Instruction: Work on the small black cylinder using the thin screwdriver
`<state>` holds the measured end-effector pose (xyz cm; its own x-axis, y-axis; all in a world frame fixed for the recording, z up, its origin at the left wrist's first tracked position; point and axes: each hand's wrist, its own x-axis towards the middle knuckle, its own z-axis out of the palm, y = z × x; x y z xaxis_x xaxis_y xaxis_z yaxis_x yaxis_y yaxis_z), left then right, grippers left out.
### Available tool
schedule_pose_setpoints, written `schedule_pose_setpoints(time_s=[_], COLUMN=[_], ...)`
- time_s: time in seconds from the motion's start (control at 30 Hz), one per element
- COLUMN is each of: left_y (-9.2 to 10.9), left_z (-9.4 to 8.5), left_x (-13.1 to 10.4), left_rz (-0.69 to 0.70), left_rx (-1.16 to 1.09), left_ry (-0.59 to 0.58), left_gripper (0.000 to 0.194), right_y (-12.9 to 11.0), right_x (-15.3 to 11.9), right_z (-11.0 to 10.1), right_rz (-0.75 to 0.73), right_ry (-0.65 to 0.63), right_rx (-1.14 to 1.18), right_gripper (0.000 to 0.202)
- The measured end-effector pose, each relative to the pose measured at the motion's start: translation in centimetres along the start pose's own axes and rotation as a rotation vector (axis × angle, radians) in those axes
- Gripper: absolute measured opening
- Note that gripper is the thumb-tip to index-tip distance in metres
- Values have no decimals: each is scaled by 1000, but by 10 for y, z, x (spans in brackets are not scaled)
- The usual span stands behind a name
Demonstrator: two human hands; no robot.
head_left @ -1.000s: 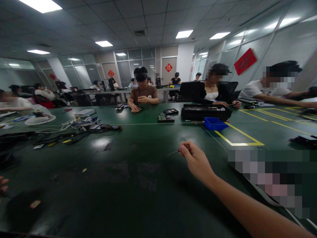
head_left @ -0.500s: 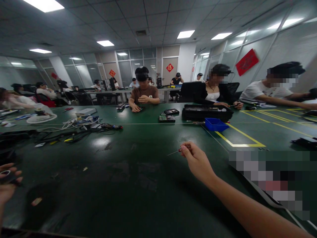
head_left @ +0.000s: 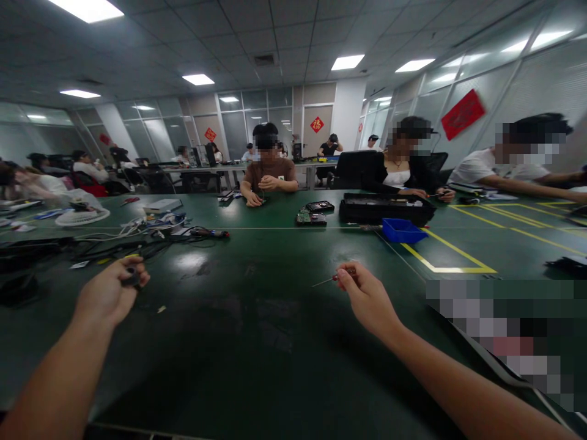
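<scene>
My right hand (head_left: 367,296) is closed round the reddish handle of a small screwdriver (head_left: 325,281), its thin metal shaft pointing left above the green table (head_left: 220,379). On the left, my left hand (head_left: 110,290) has its fingers curled round a small dark object (head_left: 131,277), too blurred to name. Just beyond the left hand lie black cables (head_left: 156,244) and a tool with a red tip (head_left: 208,233).
Hard drives (head_left: 312,218), a long black casing (head_left: 387,211) and a blue bin (head_left: 402,231) stand across the table. A white fan-like part (head_left: 82,215) lies at the far left. People sit opposite, one in a brown shirt (head_left: 270,174).
My left hand has come in from the left edge, up and to the right, with the dark object in it. My right hand holds the screwdriver in nearly the same place.
</scene>
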<state>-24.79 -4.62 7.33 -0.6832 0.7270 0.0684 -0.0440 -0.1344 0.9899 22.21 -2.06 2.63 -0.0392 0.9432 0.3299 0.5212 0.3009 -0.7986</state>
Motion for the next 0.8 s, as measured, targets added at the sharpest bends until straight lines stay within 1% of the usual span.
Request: schedule_pose_setpoints(time_s=[0.03, 0.07, 0.1, 0.13, 0.23, 0.33, 0.43, 0.5, 0.6, 0.73, 0.8], left_y=[1, 2, 2, 2, -5, -13, -23, -31, -46, -66, -73], left_z=[18, 36, 54, 72, 120, 159, 190, 204, 216, 217, 214], left_x=[-10, -20, -30, -40, -69, -101, -131, -147, -159, -157, -152], left_rz=[-52, -76, -72, -65, -46, -40, -36, -15, 33, 58, 94], left_rx=[-66, -98, -117, -129, -106, -36, 6, 24, 70, 113, 140], left_ry=[-53, -113, -185, -214, -392, -622, -782, -853, -902, -982, -1048], left_gripper=[27, 28, 27, 25, 27, 30, 28, 26, 25, 21, 26], right_y=[0, 0, 0, 1, 4, 5, 2, -1, -5, -7, -6], right_x=[0, 0, -1, -1, -1, -2, -2, -3, -4, -6, -6], right_z=[0, -1, -1, -1, -1, -1, -1, -2, -2, -2, -2], right_rz=[4, 8, 11, 13, 13, 13, -3, -22, -40, -48, -64], right_ry=[-3, -9, -18, -26, -35, -53, -86, -99, -103, -102, -94], right_rx=[0, 1, 6, 14, 47, 74, 56, 14, -39, -83, -82], right_gripper=[27, 27, 27, 27, 25, 25, 25, 26, 29, 30, 29])
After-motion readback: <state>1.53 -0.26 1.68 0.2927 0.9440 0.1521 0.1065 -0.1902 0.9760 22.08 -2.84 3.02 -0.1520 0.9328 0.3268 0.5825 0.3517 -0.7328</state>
